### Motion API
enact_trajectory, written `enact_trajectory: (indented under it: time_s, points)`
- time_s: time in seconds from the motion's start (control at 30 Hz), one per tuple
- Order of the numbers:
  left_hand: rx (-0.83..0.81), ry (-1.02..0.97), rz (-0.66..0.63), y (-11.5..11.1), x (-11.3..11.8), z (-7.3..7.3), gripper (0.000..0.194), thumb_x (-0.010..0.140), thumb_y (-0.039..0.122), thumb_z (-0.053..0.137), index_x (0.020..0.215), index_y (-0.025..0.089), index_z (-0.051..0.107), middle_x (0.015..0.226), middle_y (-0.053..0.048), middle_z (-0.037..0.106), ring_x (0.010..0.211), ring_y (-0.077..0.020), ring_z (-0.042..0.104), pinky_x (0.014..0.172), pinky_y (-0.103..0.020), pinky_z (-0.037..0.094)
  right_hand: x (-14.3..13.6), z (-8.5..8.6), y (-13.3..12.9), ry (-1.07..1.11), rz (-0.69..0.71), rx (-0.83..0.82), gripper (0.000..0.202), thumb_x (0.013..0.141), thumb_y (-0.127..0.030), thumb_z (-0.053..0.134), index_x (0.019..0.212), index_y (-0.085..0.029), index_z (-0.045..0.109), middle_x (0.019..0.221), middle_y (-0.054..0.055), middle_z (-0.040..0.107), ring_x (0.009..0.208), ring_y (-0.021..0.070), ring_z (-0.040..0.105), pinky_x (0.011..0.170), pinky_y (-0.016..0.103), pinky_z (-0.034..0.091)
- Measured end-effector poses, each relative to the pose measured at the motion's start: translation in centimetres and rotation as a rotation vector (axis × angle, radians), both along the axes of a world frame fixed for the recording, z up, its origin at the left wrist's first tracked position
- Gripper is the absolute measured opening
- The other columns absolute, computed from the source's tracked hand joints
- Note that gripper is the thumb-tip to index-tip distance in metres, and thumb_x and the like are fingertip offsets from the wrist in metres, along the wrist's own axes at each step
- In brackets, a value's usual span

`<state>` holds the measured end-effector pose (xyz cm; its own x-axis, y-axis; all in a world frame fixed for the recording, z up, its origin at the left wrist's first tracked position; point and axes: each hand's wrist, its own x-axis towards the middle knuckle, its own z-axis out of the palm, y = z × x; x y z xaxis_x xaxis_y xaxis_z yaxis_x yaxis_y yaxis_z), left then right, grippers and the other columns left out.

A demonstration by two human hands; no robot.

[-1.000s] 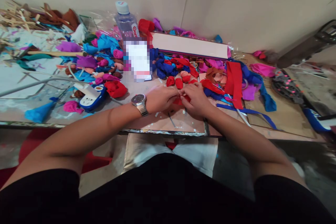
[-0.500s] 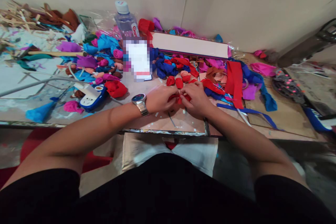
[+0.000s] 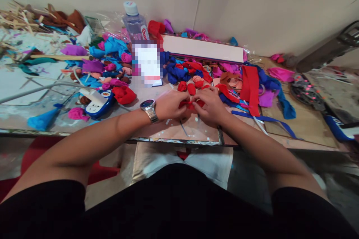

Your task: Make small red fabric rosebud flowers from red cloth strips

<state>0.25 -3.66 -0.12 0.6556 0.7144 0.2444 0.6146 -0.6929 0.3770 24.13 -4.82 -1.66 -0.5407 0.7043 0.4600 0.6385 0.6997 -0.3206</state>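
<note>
Between my fingertips is a small strip of red crepe paper [image 3: 191, 105]. My left hand [image 3: 172, 105], with a metal-band watch [image 3: 149, 109] on the wrist, pinches its left side. My right hand [image 3: 209, 104] pinches the right side, and the fingers hide much of the strip. Just beyond my hands sit small red rolled paper pieces [image 3: 191, 89], like rosebuds. A long red crepe strip [image 3: 250, 89] lies to the right of my right hand, over a heap of coloured paper. A larger red crumpled piece [image 3: 123, 94] rests left of my left hand.
A plastic bottle [image 3: 135, 24] stands behind a phone [image 3: 148, 63] with a blurred screen. A blue-and-white power strip [image 3: 100, 104] with a grey cable lies at left. Behind the paper heap is a long pale box [image 3: 202, 48]. Wooden sticks [image 3: 21, 18] are piled far left.
My fingers have shifted slightly, and the red strip between them now looks flatter and stretched more sideways. The things on the table have stayed where they were.
</note>
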Motion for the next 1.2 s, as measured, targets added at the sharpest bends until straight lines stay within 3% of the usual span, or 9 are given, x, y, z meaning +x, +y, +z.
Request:
enact_trajectory:
  time_s: [0.33, 0.47, 0.7, 1.2]
  points:
    - [-0.073, -0.105, -0.047, -0.1, -0.1, 0.5, 0.032, 0.102, 0.038, 0.051, 0.103, 0.019, 0.077, 0.087, -0.006, 0.077, 0.074, -0.0198, 0.066, 0.071, -0.033, 0.041, -0.2, 0.2, -0.2, 0.037, 0.000, 0.040, 0.005, 0.099, -0.027, 0.064, 0.098, -0.025, 0.068, 0.097, 0.002, 0.079, 0.095, 0.0244, 0.068, 0.113, 0.051, 0.032]
    - [-0.064, -0.118, -0.024, -0.1, 0.0, 0.4, 0.027, 0.099, 0.035, 0.055, 0.098, 0.020, 0.077, 0.082, -0.005, 0.077, 0.070, -0.0182, 0.065, 0.069, -0.032, 0.040, -0.2, 0.3, -0.3, 0.037, 0.005, 0.034, 0.006, 0.100, -0.028, 0.064, 0.097, -0.026, 0.069, 0.097, 0.002, 0.080, 0.094, 0.0246, 0.068, 0.113, 0.051, 0.032]
    - [0.093, -0.063, -0.073, -0.1, 0.2, -0.2, 0.023, 0.098, 0.030, 0.058, 0.098, 0.020, 0.079, 0.087, -0.006, 0.080, 0.074, -0.0192, 0.069, 0.067, -0.032, 0.039, -0.2, 0.2, -0.2, 0.047, 0.018, -0.020, 0.007, 0.098, -0.026, 0.061, 0.095, -0.024, 0.066, 0.092, 0.003, 0.077, 0.093, 0.0240, 0.066, 0.102, 0.047, 0.033]
    - [0.018, -0.080, -0.063, 0.5, -0.2, -0.8, 0.028, 0.104, 0.038, 0.059, 0.100, 0.022, 0.083, 0.077, -0.004, 0.077, 0.064, -0.0167, 0.062, 0.063, -0.031, 0.033, 0.0, 0.1, 0.0, 0.023, -0.012, -0.012, 0.003, 0.096, -0.027, 0.066, 0.094, -0.025, 0.068, 0.095, 0.002, 0.078, 0.097, 0.0254, 0.066, 0.109, 0.050, 0.031]
